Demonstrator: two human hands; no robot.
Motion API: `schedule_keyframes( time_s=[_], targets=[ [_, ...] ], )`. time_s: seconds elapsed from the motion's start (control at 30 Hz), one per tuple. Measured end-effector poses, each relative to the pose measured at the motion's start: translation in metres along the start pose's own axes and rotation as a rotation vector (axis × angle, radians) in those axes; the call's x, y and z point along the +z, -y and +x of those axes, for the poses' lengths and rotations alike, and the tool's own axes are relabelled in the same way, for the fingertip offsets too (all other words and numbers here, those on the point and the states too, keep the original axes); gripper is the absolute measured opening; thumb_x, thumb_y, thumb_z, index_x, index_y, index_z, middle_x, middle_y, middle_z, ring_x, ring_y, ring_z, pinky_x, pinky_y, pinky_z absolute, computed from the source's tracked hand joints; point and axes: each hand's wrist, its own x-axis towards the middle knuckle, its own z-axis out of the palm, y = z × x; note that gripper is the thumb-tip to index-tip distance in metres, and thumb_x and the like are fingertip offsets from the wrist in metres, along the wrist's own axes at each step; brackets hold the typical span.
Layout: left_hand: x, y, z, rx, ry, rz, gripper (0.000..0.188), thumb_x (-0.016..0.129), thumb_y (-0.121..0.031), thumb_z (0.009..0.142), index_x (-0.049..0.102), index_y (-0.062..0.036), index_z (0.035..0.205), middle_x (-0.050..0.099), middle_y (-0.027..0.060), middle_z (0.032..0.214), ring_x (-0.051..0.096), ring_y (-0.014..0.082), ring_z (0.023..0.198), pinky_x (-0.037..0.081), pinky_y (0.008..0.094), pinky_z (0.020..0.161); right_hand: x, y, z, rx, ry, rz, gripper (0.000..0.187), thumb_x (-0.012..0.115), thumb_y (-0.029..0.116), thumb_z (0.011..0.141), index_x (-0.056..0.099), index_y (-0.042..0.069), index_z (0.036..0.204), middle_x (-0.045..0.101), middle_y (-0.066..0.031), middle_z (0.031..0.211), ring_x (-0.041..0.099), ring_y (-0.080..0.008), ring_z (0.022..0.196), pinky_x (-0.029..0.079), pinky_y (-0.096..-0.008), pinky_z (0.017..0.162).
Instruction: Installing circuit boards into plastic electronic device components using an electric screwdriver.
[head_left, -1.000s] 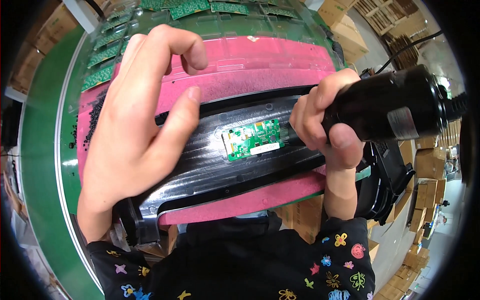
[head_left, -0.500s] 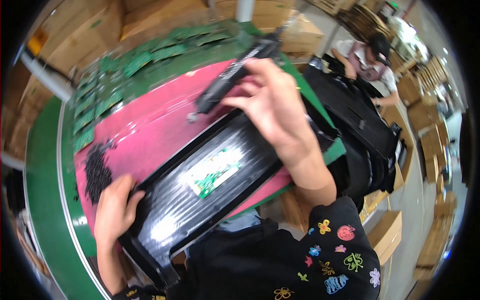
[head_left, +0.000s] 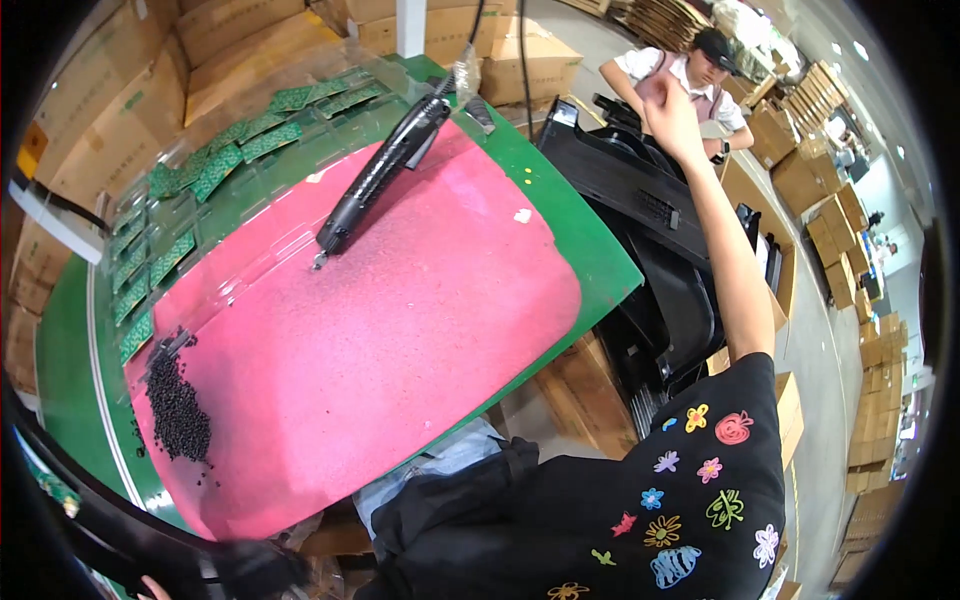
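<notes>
At the lower left, a long black plastic housing (head_left: 120, 530) is tilted at the table's edge, partly out of view. Fingertips of my left hand (head_left: 152, 588) show at its lower edge, gripping it; the rest of that hand is hidden. My right hand (head_left: 672, 125) is stretched out to the far right, over a stack of black plastic housings (head_left: 625, 185). Its fingers are foreshortened and blurred, and nothing visible is in them. A black electric screwdriver (head_left: 385, 175) lies on the pink mat (head_left: 400, 330), its bit pointing toward me.
A heap of small black screws (head_left: 178, 410) sits on the mat's left side. Green circuit boards (head_left: 215, 170) lie in clear trays at the back. Cardboard boxes (head_left: 90, 110) stand behind the table. A co-worker (head_left: 690, 75) is beyond the stack.
The housing with the green board has left the mat for the lower left with my left hand. My right hand has let go of the screwdriver, now on the mat, and moved far right.
</notes>
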Motion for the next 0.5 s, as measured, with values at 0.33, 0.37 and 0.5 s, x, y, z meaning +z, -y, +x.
schedule_keyframes(
  time_s=[0.33,0.37,0.5],
  targets=[
    [-0.088,0.031,0.018,-0.609,-0.115,-0.686,0.02,0.059,-0.017,0.086,0.061,0.0009,0.095,0.067,0.014,0.099,0.065,0.0246,0.086,0.054,0.0384,0.083,0.022,-0.091,-0.092,0.286,0.626,-0.613,0.032,0.058,0.033,0.09,0.063,0.01,0.112,0.063,-0.0131,0.116,0.059,-0.0339,0.111,0.047,-0.0493,0.091],
    [-0.099,0.054,0.024,-0.56,-0.107,-0.748,0.019,0.058,-0.016,0.086,0.061,0.0011,0.094,0.066,0.0135,0.101,0.065,0.0239,0.087,0.054,0.0383,0.082,0.021,-0.09,-0.092,0.244,0.612,-0.636,0.031,0.057,0.033,0.092,0.063,0.01,0.112,0.063,-0.0131,0.113,0.06,-0.0328,0.108,0.047,-0.0486,0.09],
    [-0.127,0.1,0.044,-0.523,-0.149,-0.838,0.019,0.06,-0.015,0.088,0.061,0.0014,0.097,0.066,0.013,0.105,0.063,0.0229,0.094,0.053,0.0388,0.087,0.011,-0.107,-0.084,0.126,0.42,-0.444,0.031,0.049,0.033,0.098,0.062,0.009,0.11,0.067,-0.0187,0.101,0.063,-0.0374,0.099,0.048,-0.048,0.083]
  ],
)
